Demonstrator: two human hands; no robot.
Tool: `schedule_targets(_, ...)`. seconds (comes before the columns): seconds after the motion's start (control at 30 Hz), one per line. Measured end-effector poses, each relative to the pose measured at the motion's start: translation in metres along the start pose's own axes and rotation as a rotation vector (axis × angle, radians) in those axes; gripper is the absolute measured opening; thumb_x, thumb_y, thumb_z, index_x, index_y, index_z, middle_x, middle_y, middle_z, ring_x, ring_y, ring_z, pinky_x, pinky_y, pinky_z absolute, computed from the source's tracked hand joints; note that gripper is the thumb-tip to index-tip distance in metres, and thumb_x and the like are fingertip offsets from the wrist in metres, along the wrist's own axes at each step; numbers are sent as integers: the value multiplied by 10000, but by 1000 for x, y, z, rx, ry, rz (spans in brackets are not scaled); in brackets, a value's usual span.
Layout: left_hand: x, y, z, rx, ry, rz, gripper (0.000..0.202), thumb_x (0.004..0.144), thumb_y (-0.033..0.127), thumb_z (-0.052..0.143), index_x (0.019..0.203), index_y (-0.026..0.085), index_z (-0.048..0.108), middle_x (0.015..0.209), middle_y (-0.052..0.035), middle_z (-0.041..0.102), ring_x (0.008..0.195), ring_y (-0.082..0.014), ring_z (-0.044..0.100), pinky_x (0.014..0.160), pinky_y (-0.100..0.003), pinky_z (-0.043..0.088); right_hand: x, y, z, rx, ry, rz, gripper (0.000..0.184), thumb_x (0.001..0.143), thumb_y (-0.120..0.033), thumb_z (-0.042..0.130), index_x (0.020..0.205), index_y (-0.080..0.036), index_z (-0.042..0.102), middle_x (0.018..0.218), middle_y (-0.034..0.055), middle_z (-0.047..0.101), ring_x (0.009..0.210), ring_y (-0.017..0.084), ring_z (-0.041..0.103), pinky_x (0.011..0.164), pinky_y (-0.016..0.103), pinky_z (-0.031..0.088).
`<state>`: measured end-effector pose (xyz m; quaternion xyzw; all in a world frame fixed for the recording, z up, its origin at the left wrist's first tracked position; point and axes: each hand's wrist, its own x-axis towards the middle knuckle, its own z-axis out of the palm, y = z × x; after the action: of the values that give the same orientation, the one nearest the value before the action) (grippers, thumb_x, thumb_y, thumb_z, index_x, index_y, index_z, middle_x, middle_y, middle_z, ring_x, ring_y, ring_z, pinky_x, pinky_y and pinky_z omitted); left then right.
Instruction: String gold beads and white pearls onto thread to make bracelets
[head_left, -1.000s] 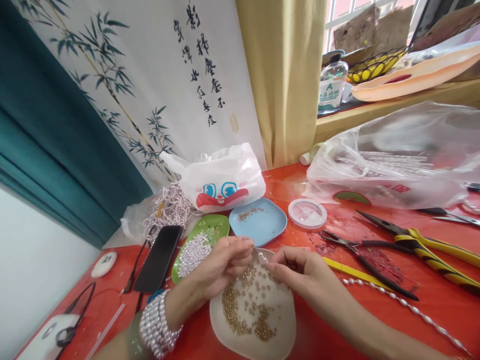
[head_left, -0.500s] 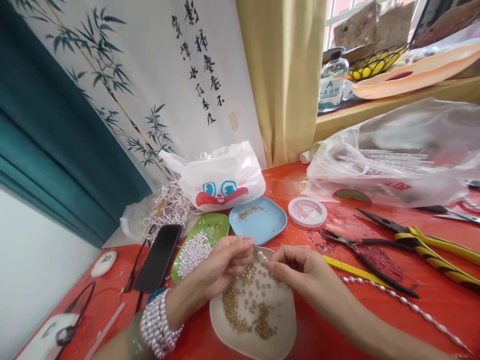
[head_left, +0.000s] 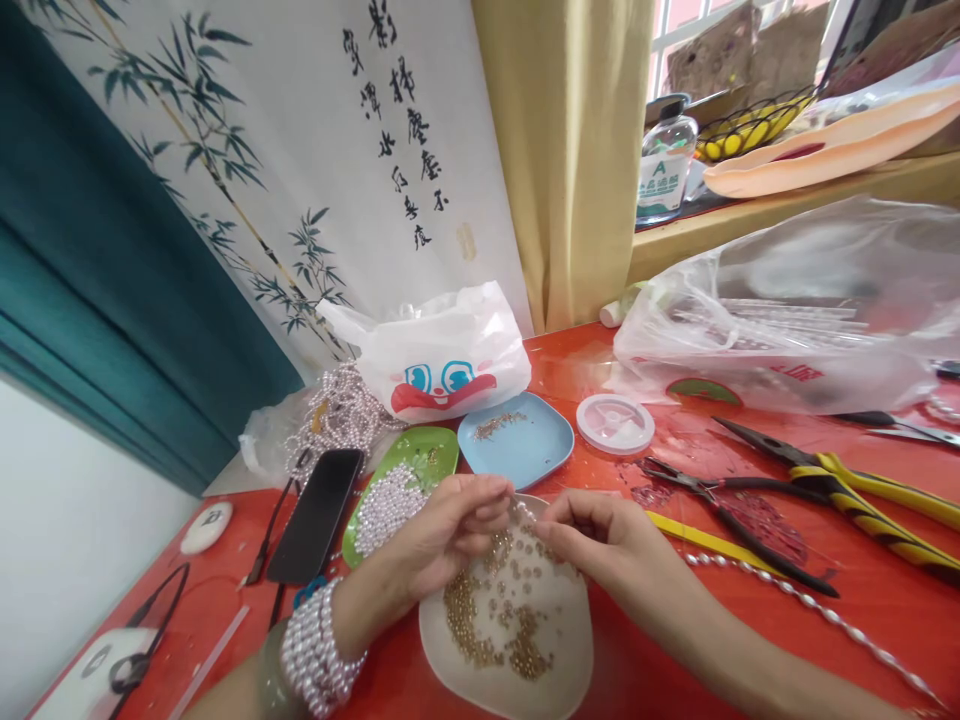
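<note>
Both my hands hover over a beige dish holding several small gold and pearl beads. My left hand has its fingers pinched together near the dish's far rim, and a pearl bracelet wraps its wrist. My right hand is pinched too, fingertips almost meeting the left ones. Between them sits a tiny pearl bead on what looks like a thin thread. A beaded strand trails off to the right across the red table.
A green dish of pearls, a blue dish and a phone lie beyond my hands. Right of them are a clear round spool, black pliers, yellow-handled pliers and plastic bags.
My hands have barely shifted; the left fingertips moved slightly closer to the right ones over the dish.
</note>
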<state>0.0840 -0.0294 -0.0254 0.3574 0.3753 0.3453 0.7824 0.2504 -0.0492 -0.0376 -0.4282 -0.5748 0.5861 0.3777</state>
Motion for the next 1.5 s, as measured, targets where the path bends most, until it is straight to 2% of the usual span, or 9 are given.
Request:
schedule_targets(0.27, 1, 3, -1, 64, 108, 18, 191, 734, 287, 576, 722, 99, 609, 551, 47, 334, 454, -40, 192, 368, -172, 87, -1, -3, -1, 23, 4, 25, 174, 690, -277, 510, 556, -173, 472, 514, -45, 407, 485, 83, 358, 456, 216, 261)
schedule_targets(0.47, -2, 11, -6, 443, 68, -25, 239, 745, 326, 557, 828, 114, 632, 531, 44, 431, 394, -34, 176, 385, -213, 70, 2, -2, -5, 39, 43, 46, 221, 681, -353, 556, 568, -169, 505, 524, -39, 448, 493, 87, 393, 465, 214, 304)
schedule_targets(0.63, -7, 10, -8, 787, 66, 40, 169, 776, 265, 493, 794, 153, 619, 486, 48, 449, 426, -69, 344, 434, -187, 248, 2, 0, -6, -3, 39, -9, 221, 704, -363, 552, 591, -177, 516, 539, -40, 456, 514, 97, 408, 488, 222, 319)
schedule_targets(0.77, -11, 6, -10, 1156, 39, 144, 174, 764, 204, 490, 783, 173, 660, 714, -24, 625, 616, -136, 524, 572, -232, 365, 2, 0, -6, -18, 32, -18, 213, 723, -346, 544, 595, -179, 511, 553, -38, 465, 528, 101, 421, 498, 224, 328)
schedule_targets(0.83, -12, 4, -10, 1275, 9, 230, 170, 761, 171, 486, 814, 190, 647, 811, -32, 646, 713, -165, 553, 643, -255, 377, 2, 0, -6, -19, 29, -23, 206, 724, -345, 542, 600, -181, 518, 556, -37, 470, 531, 104, 432, 501, 223, 337)
schedule_targets(0.97, -15, 3, -8, 1443, -43, 333, 169, 771, 142, 478, 869, 206, 599, 857, -41, 628, 790, -194, 551, 680, -278, 368, 2, 1, -6, -16, 18, -28, 203, 729, -335, 540, 598, -182, 514, 562, -37, 471, 533, 101, 438, 502, 218, 343)
schedule_targets(1.1, -18, 2, -4, 1551, -54, 370, 155, 810, 165, 443, 885, 197, 574, 846, -60, 616, 765, -197, 550, 625, -266, 345, 2, 3, -6, -16, 8, -16, 199, 731, -320, 538, 594, -178, 508, 566, -37, 464, 536, 98, 426, 497, 216, 331)
schedule_targets(1.3, -18, -5, 2, 1643, -6, 376, 169, 823, 169, 412, 726, 188, 548, 611, -21, 534, 510, -133, 432, 480, -258, 224, 1, 1, -5, -4, -6, -14, 202, 747, -308, 531, 599, -172, 506, 565, -40, 455, 537, 92, 403, 494, 214, 308)
schedule_targets(1.5, -16, -9, 4, 1605, 70, 281, 170, 813, 192, 430, 668, 178, 516, 563, -1, 464, 479, -114, 333, 478, -270, 187, 0, 2, -5, -7, 0, -9, 195, 754, -300, 526, 607, -170, 520, 563, -41, 455, 536, 91, 402, 491, 213, 306)
